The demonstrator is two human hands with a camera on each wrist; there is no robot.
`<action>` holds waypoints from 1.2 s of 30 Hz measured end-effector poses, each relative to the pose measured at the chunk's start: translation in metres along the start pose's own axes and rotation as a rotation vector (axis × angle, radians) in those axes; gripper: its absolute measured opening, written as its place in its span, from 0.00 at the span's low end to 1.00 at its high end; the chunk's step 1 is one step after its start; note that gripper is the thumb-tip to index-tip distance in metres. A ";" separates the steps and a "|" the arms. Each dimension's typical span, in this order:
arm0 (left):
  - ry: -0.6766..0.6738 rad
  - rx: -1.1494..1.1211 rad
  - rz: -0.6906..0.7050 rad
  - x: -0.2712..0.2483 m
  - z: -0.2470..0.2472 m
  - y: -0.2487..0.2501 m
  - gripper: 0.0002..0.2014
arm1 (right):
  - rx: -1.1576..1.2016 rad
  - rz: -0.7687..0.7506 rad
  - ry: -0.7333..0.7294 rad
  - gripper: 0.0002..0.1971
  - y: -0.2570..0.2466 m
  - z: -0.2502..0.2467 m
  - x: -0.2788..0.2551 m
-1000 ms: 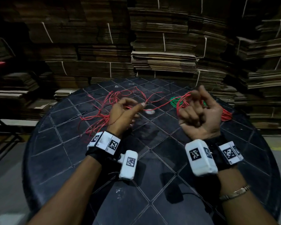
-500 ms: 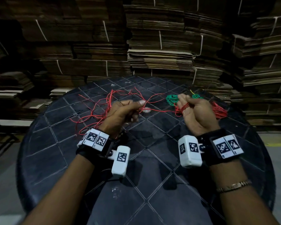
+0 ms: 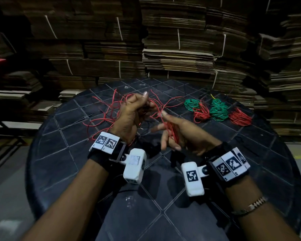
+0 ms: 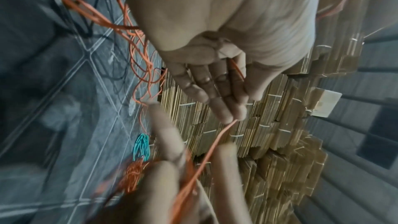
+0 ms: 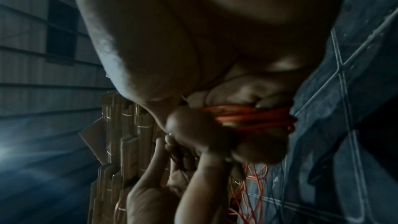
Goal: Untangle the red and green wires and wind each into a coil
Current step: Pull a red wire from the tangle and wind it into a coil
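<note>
Head view: both hands are raised over the round dark desk [image 3: 63, 164]. The left hand [image 3: 130, 117] sits at about 11 o'clock from the desk's middle, fingers curled, pinching a strand of the red wire [image 3: 102, 110]. Loose loops of that wire sprawl on the desk at 10 o'clock of this hand and trail beneath it. The right hand [image 3: 177, 136] lies just at 4 o'clock of the left hand, fingers partly spread, with several turns of red wire wound round them. A strand runs between the two hands. Well apart, at 2 o'clock of the right hand, finished coils lie in a row: green coils [image 3: 217, 110] and red coils [image 3: 240, 117], touching one another. Stacks of flattened cardboard [image 3: 177, 54] stand behind the desk.

Left wrist view: the left hand [image 4: 215, 81] has its fingers pressed together and nearly straight, with the red wire [image 4: 215, 142] leaving the fingertips toward 6 o'clock, to the blurred right hand [image 4: 172, 168].

Right wrist view: dark and blurred. The right hand [image 5: 226, 125] is curled, with a bundle of red wire [image 5: 254, 117] wrapped across its fingers. More red strands hang at 6 o'clock.
</note>
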State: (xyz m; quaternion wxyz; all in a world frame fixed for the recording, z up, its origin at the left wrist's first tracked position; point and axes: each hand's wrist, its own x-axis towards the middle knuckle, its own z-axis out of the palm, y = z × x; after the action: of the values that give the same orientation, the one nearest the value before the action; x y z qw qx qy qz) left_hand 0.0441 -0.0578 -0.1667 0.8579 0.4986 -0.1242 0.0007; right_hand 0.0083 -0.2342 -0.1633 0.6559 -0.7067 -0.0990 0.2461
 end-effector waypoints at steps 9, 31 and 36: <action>0.052 0.147 -0.162 0.001 -0.003 -0.010 0.13 | 0.268 -0.146 -0.154 0.39 -0.001 -0.005 -0.006; -0.222 0.460 -0.085 -0.006 0.003 -0.020 0.19 | 1.118 -0.600 0.384 0.21 -0.005 -0.079 -0.013; -0.286 0.276 -0.023 -0.010 0.009 -0.015 0.11 | 0.592 -0.360 0.596 0.14 -0.004 -0.045 0.002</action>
State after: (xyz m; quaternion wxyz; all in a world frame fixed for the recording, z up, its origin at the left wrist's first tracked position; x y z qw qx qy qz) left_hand 0.0338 -0.0721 -0.1772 0.7550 0.6077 -0.2381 -0.0629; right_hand 0.0329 -0.2726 -0.1588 0.8619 -0.5003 0.0472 -0.0683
